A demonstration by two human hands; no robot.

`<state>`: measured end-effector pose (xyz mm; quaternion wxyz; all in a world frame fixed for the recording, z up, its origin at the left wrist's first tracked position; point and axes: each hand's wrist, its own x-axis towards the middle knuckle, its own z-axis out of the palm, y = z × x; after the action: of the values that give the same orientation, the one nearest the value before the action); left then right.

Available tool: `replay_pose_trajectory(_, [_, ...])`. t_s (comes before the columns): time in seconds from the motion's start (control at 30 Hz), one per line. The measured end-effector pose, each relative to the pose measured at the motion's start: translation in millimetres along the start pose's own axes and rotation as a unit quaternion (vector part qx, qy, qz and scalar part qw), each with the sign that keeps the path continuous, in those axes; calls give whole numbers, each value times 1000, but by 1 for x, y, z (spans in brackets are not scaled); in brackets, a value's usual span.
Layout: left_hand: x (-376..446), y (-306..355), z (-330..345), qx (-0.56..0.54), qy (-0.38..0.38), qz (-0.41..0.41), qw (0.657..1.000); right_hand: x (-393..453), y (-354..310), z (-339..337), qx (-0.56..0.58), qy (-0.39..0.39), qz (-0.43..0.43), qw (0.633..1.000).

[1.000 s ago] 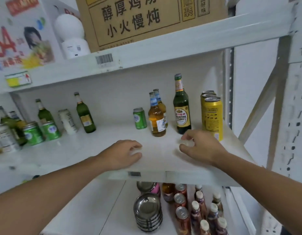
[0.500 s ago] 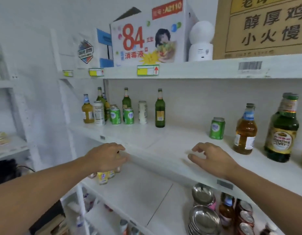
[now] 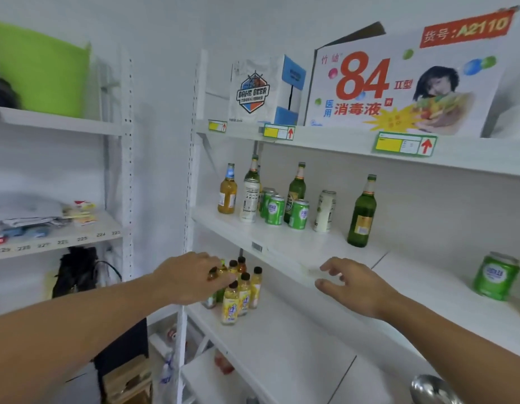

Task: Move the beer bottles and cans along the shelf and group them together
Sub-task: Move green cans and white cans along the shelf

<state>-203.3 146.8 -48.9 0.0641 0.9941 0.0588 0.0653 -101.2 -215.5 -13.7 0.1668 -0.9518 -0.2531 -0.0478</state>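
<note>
Beer bottles and cans stand clustered at the left end of the middle shelf (image 3: 285, 243): an amber bottle (image 3: 227, 191) nearest the upright, a tall white can (image 3: 250, 201) just beside it, green cans (image 3: 274, 209) packed in front of two green bottles (image 3: 297, 188). A second white can (image 3: 325, 211) stands slightly right of the cluster, a lone green bottle (image 3: 362, 212) further right, and a single green can (image 3: 496, 275) well apart at the right. Open shelf surface lies between the lone bottle and that can. Left hand (image 3: 188, 277) hovers in front of the lower shelf, fingers loosely curled, holding nothing; it partly hides a group of small yellow drink bottles (image 3: 238, 293) behind it. Right hand (image 3: 355, 287) is at the middle shelf's front edge, fingers relaxed, holding nothing. Upper shelf carries a white "84" carton (image 3: 398, 83) and a beer-logo box (image 3: 258, 91). A metal bowl rim (image 3: 433, 389) shows at bottom right.
</note>
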Motion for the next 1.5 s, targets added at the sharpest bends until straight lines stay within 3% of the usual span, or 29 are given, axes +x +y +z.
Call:
replay_pose_trajectory(0.5, [123,-16,-12,80,14,-34,996,185,32,21,35,12,-4,999])
replay_pose_trajectory(0.7, [195,-6,-13,54,38,-72,995,262,60,30,94,39,31,994])
replay_pose_trajectory(0.83, [235,-4,2,93,76,-60,991,302,72,36,159,65,52,984])
replay_pose_trajectory(1.03, [293,-3,9,-93,84,-60,990,350,76,46,246,64,89,963])
replay_pose_trajectory(1.27, [356,-5,19,-345,157,-132,916,377,63,58,343,108,147,921])
replay_pose_trajectory(1.4, [383,-9,24,-427,165,-130,879,389,60,68,332,159,152,917])
replay_pose_trajectory(1.5, [397,-8,31,-441,171,-118,873,394,62,77,314,185,151,919])
